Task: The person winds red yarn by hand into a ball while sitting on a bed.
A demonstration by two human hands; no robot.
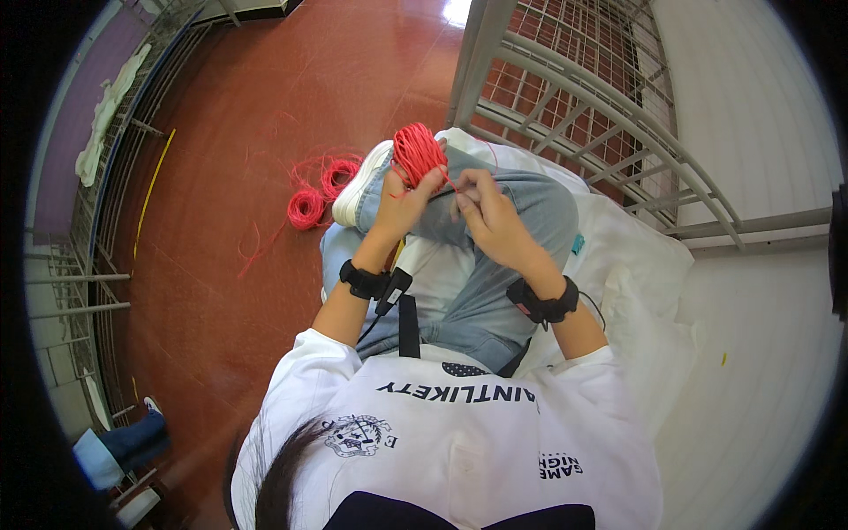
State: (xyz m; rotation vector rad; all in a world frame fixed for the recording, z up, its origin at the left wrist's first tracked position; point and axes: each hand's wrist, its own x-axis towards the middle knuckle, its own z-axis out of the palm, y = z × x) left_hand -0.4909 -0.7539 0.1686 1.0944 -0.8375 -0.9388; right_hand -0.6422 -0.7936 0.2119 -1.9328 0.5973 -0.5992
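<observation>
My left hand [406,196] is closed around the lower part of a bundle of red cord [418,152], wound into a thick oblong ball. Just to its right, my right hand [488,221] has its fingers bent and pinched together on a strand of the same cord that runs from the bundle. The fingertips are slightly blurred. Both hands are above my crossed legs in light blue jeans [530,208], beside a white shoe [360,187]. Dark bands with small devices sit on both wrists.
Loose red cord coils [307,208] lie on the reddish floor [221,177] left of the shoe. White cloth [649,256] covers the seat under me. A grey metal grid frame [609,115] stands at the far right, a metal rack [115,168] along the left. Another person's leg [132,443] shows lower left.
</observation>
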